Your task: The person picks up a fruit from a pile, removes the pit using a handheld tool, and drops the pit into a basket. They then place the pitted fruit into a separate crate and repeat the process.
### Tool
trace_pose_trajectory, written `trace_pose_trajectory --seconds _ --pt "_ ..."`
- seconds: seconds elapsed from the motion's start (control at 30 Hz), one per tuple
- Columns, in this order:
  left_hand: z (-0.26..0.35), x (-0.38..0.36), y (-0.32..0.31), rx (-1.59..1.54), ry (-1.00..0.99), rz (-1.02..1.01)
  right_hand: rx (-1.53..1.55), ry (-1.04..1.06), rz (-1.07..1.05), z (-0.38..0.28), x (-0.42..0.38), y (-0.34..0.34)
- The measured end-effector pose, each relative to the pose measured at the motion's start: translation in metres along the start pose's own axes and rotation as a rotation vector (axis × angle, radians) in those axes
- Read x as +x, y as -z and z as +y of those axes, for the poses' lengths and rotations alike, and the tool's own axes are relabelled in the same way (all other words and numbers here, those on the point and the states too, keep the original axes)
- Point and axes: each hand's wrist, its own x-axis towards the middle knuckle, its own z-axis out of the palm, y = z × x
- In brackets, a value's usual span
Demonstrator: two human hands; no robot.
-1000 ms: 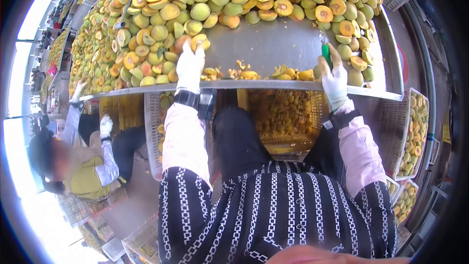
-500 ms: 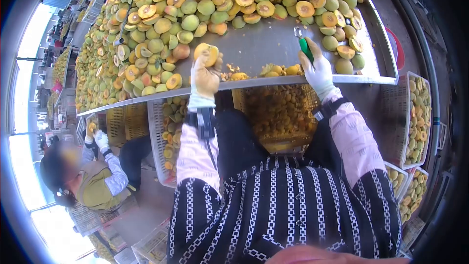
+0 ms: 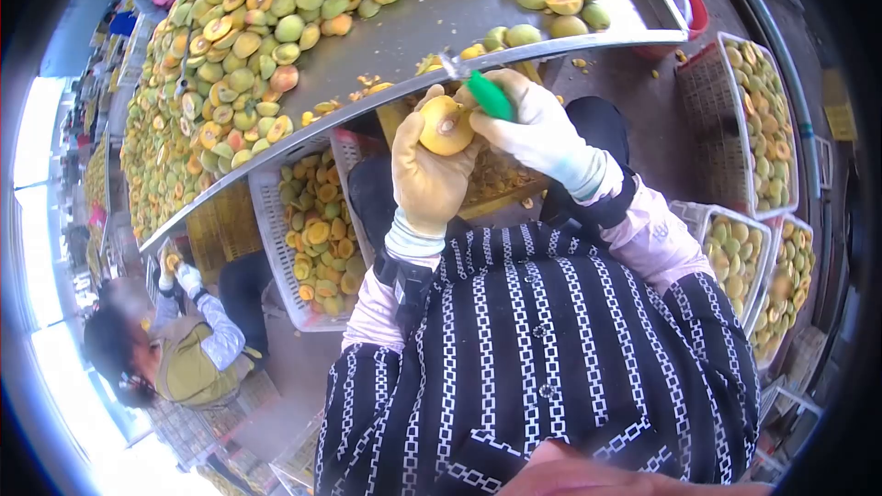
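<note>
The left hand [image 3: 424, 179] grips a fruit half [image 3: 443, 135], stone [image 3: 447, 123] seemingly unremoved, the right hand [image 3: 540, 129] clasps a green-handled tool [image 3: 491, 96], and many more halves [image 3: 288, 29] heap the table [image 3: 377, 50].

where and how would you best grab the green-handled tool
Likely by the green handle, coming from the person's right, as the right hand does. The handle is the thicker part and lies slantwise, while the narrow metal end points forward and left, so fingers should probably stay back from it.
</note>
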Motion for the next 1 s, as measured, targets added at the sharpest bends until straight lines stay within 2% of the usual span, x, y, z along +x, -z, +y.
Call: trace_pose_trajectory --seconds 0.03,0.1,0.2,0.33,0.43,0.57,0.63,0.73,0.93,1.0 --pt "-0.007 0.0 -0.002 -0.004 0.017 -0.009 -0.115 0.115 0.03 0.0 -0.004 0.001" --pt "-0.016 -0.002 -0.011 -0.006 0.043 0.016 -0.297 0.199 0.128 0.001 -0.011 0.002" --pt "-0.025 -0.006 -0.018 0.111 0.027 0.011 -0.416 0.319 0.211 0.003 -0.017 -0.002" --pt "-0.027 -0.014 -0.014 0.174 0.027 0.009 -0.388 0.309 0.211 0.0 -0.019 -0.003" --pt "-0.034 -0.019 -0.013 0.19 0.032 -0.001 -0.4 0.28 0.1 -0.001 -0.014 0.001" --pt "-0.042 -0.02 -0.009 0.199 -0.068 0.065 -0.454 0.249 0.071 -0.001 -0.01 -0.005" --pt "-0.044 -0.019 -0.007 0.219 -0.119 0.102 -0.417 0.171 0.06 0.004 -0.007 -0.007" --pt "-0.048 -0.017 -0.005 0.272 -0.189 0.178 -0.337 0.186 0.078 0.004 -0.003 -0.009" --pt "-0.042 -0.016 -0.011 0.199 -0.122 0.196 -0.333 0.101 0.077 0.001 0.001 -0.012" --pt "-0.04 -0.008 -0.006 0.163 -0.163 0.224 -0.427 0.18 0.015 0.005 -0.007 -0.026"
